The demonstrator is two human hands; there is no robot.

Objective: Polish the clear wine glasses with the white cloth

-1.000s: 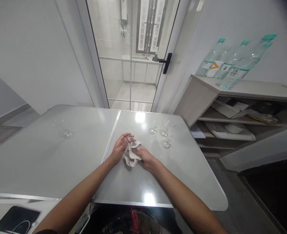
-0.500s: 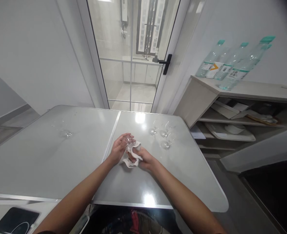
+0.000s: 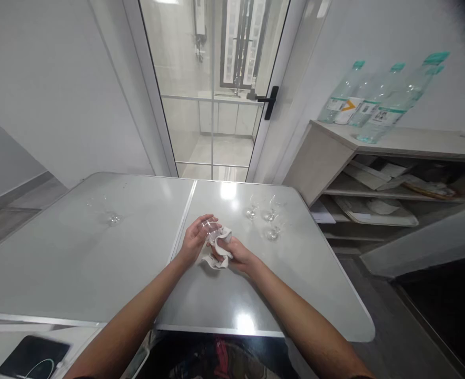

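My left hand is closed around the bowl of a clear stemmed glass, tilted above the table near its middle seam. A crumpled white cloth is gripped in my right hand and pressed against the lower part of the glass. The cloth hides the stem and base. To the right stand several more stemmed glasses, among them a front glass, a left glass and a back glass. A single glass stands on the left half of the table.
The grey table has a metal edge strip and a seam. Beyond it is a glass door with a black handle. At right, a shelf unit carries several plastic bottles. A black tablet-like device lies at lower left.
My hands keep nearly the same hold on the glass and cloth. The view has shifted slightly, and the cloth's folds differ a little.
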